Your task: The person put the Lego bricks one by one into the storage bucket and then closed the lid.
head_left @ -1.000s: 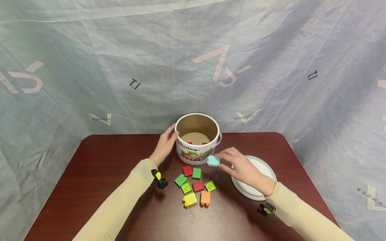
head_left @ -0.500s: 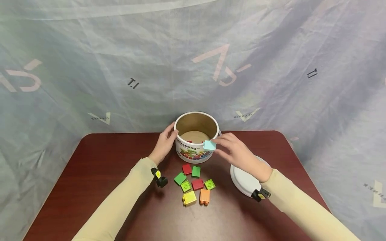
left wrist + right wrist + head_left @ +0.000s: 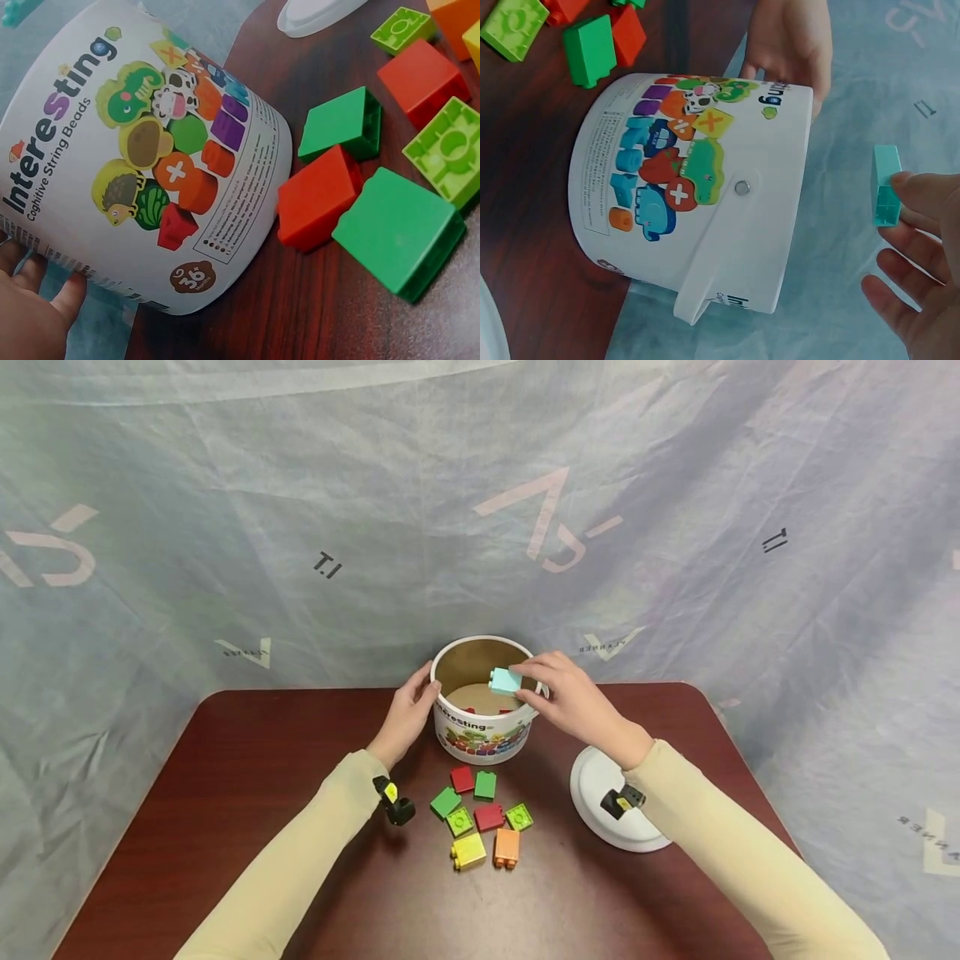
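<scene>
A light-blue toy brick (image 3: pixel 506 681) is pinched between the thumb and fingers of my right hand (image 3: pixel 573 702). In the head view the brick overlaps the mouth of a white bucket (image 3: pixel 480 742); the right wrist view shows it beyond the rim, apart from the wall. My left hand (image 3: pixel 405 717) rests against the bucket's left side near the rim, thumb and fingertips touching the outer wall. Printed toys and the word "Interesting" cover the bucket's front. Bits of red show at the bottom inside, partly hidden by the front wall.
Several loose bricks lie in front of the bucket, among them a yellow brick (image 3: pixel 468 852), an orange brick (image 3: pixel 507 847) and a green brick (image 3: pixel 485 786). A round white lid (image 3: pixel 592 802) sits under the right forearm. A grey cloth (image 3: pixel 360 510) hangs behind the table.
My right hand has carried the light-blue brick up and leftward from beside the bucket to over its opening. The left hand stays at the bucket's side.
</scene>
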`<state>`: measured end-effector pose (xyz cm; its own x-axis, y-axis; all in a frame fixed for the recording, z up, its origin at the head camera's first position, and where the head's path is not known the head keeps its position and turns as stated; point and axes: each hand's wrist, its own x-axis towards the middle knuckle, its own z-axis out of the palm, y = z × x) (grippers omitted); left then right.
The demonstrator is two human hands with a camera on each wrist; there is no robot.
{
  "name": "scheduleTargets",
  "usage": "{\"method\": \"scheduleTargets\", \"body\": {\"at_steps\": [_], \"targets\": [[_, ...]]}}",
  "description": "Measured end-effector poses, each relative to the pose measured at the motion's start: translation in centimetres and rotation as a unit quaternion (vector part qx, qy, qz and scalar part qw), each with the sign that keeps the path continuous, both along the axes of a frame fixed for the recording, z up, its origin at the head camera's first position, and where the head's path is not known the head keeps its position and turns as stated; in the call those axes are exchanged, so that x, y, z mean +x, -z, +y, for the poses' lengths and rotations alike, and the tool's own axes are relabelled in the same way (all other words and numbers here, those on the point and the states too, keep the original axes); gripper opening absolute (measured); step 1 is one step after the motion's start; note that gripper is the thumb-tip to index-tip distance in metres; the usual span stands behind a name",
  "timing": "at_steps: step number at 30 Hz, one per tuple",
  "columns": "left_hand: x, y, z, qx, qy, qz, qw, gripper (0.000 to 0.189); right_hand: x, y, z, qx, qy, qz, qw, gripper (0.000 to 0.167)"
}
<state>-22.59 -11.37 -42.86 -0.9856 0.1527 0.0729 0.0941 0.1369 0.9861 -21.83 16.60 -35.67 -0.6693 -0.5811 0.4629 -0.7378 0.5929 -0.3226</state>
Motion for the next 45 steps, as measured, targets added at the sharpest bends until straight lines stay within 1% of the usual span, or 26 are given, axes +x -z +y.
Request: {"method": "scheduleTargets", "body": {"at_steps": [6,10,14,17,23,30,39,45], "targets": [[-1.7,3.2,-0.2,0.008,-0.011,0.009,0.9999,0.060,-0.9,0.1,-0.5,-0.006,0.008,-0.013,0.9999,0.037],[-1.6,3.3,-0.1,0.008,-0.014,0.010,0.9998,0.059,-1.5,0.3,-0.9,-0.011,0.016,-0.018,0.9996,0.037],[-1.4,3.5,-0.1,-0.003,-0.016,0.005,0.9999,0.060,-2.2,0.5,-1.2,-0.014,0.026,-0.027,0.9992,0.036],[-1.3,3.5,-0.2,-0.009,-0.015,0.002,0.9998,0.060,-2.6,0.7,-1.5,-0.009,0.034,-0.038,0.9986,0.037],[-1.1,3.4,-0.3,-0.008,-0.016,0.012,0.9998,0.059,-3.7,1.0,-2.0,0.007,0.048,-0.056,0.9972,0.037],[-1.1,3.4,-0.5,-0.013,-0.019,0.010,0.9997,0.058,-4.9,1.9,-2.5,0.012,0.052,-0.072,0.9960,0.035],[-1.2,3.5,-0.6,-0.006,-0.024,0.012,0.9996,0.057,-5.6,2.6,-3.1,0.019,0.060,-0.081,0.9947,0.035],[-1.2,3.5,-0.6,-0.006,-0.022,0.015,0.9996,0.057,-6.0,3.1,-3.4,0.022,0.057,-0.072,0.9955,0.034]]}}
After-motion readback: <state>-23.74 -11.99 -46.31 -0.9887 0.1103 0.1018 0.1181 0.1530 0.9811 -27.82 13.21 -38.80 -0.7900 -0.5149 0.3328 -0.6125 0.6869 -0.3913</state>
